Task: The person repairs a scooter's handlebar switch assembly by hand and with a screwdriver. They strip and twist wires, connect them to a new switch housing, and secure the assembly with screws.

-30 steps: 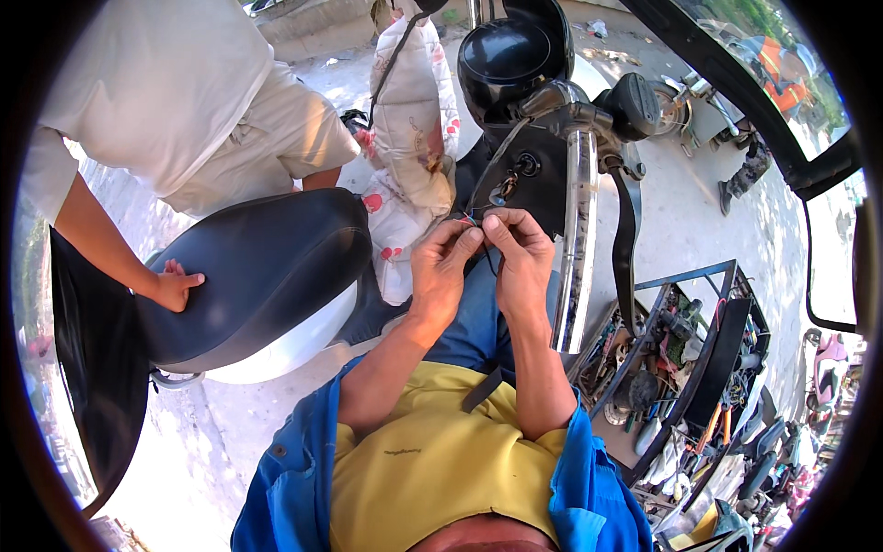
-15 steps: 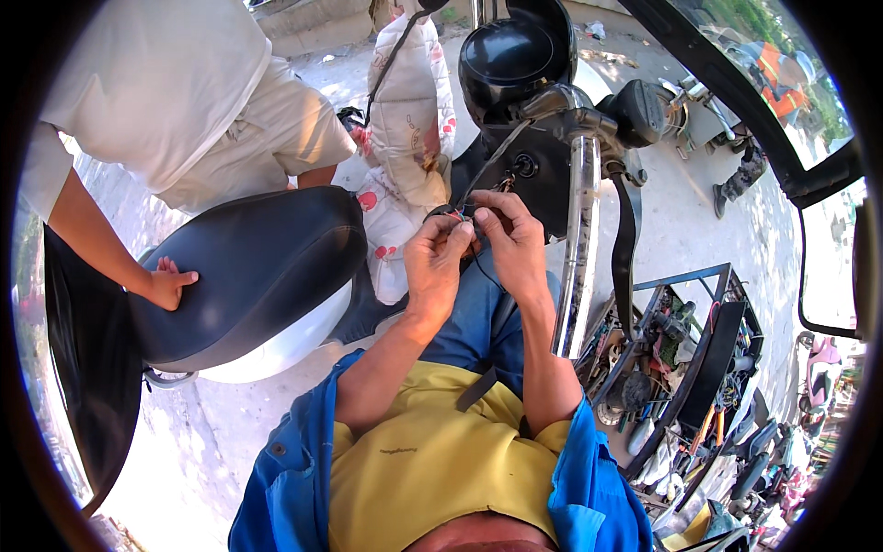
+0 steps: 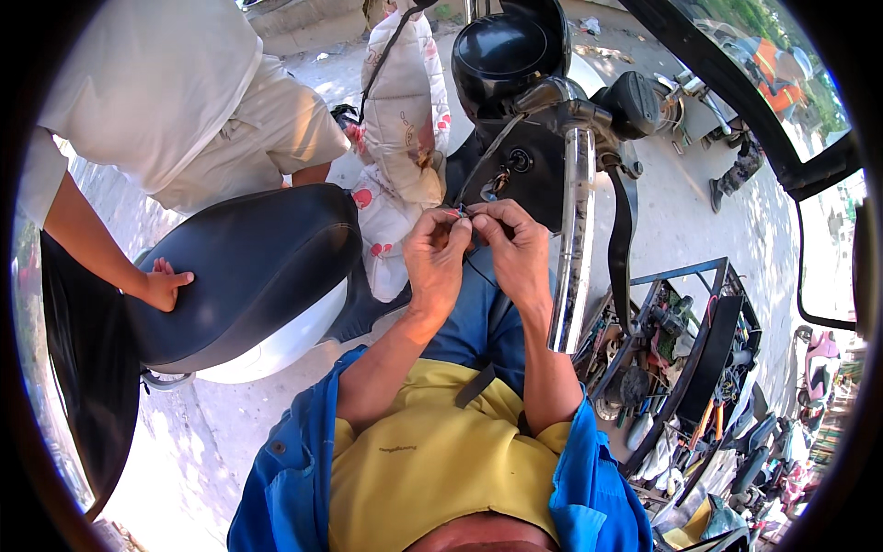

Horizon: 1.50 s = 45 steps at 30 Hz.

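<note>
Black scooter seat (image 3: 248,253) at left, over white bodywork (image 3: 276,345). Second person in pale shirt (image 3: 138,83) and beige shorts (image 3: 267,129) standing beside it, one hand (image 3: 164,283) resting on seat edge. White cloth bag with red print (image 3: 400,138) hanging just ahead of seat. Black helmet (image 3: 501,46) at top, near handlebar. Chrome tube (image 3: 575,239) running down centre-right. Open black tool rack (image 3: 685,359) at right, crammed with mixed tools, on pale concrete ground (image 3: 671,221). Mirror frame (image 3: 828,248) at far right edge.
</note>
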{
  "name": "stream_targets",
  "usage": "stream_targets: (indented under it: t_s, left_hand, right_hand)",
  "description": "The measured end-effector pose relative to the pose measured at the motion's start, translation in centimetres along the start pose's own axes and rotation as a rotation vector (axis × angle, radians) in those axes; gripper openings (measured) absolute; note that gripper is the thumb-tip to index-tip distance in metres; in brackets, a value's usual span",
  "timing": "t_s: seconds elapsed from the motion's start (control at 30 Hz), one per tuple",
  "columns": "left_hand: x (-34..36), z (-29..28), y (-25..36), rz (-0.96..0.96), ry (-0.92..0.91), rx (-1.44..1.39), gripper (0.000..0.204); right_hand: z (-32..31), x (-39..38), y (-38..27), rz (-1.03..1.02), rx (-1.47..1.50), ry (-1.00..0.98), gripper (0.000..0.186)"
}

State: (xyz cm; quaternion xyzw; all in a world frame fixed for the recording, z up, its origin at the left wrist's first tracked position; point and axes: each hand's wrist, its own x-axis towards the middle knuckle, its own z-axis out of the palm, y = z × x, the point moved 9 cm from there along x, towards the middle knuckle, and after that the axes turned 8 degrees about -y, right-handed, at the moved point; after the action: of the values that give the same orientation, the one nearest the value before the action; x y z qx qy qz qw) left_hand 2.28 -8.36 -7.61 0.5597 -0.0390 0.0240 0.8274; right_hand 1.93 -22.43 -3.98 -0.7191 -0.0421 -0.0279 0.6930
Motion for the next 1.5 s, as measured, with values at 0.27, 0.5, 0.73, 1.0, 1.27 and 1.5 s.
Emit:
stream_targets:
  t_s: [0.27, 0.5, 0.73, 1.0, 1.27, 1.5]
  left_hand:
    - [0.0, 0.2, 0.4, 0.029, -0.008, -0.007, 0.009]
    - [0.2, -0.2, -0.3, 0.028, -0.027, 0.096, 0.011]
    - [0.0, 0.0, -0.9, -0.046, -0.039, 0.018, 0.007]
    - [-0.1, 0.3, -0.3, -0.069, -0.010, -0.080, 0.014]
    - [-0.1, -0.4, -1.0, -0.109, 0.038, -0.163, 0.015]
    - [0.1, -0.5, -1.6, -0.227, -0.002, -0.196, 0.017]
  right_hand:
    - [0.3, -0.1, -0.1, 0.011, 0.039, -0.025, 0.014]
    - [0.1, -0.1, 0.2, 0.051, 0.088, -0.002, 0.019]
    - [-0.2, -0.2, -0.4, 0.048, 0.071, 0.114, 0.021]
    - [-0.4, -0.3, -0.9, -0.022, -0.011, 0.139, 0.016]
    - [-0.1, -0.5, -2.9, -0.092, -0.300, 0.157, 0.009]
    - [-0.1, -0.3, -3.2, -0.194, -0.345, 0.142, 0.008]
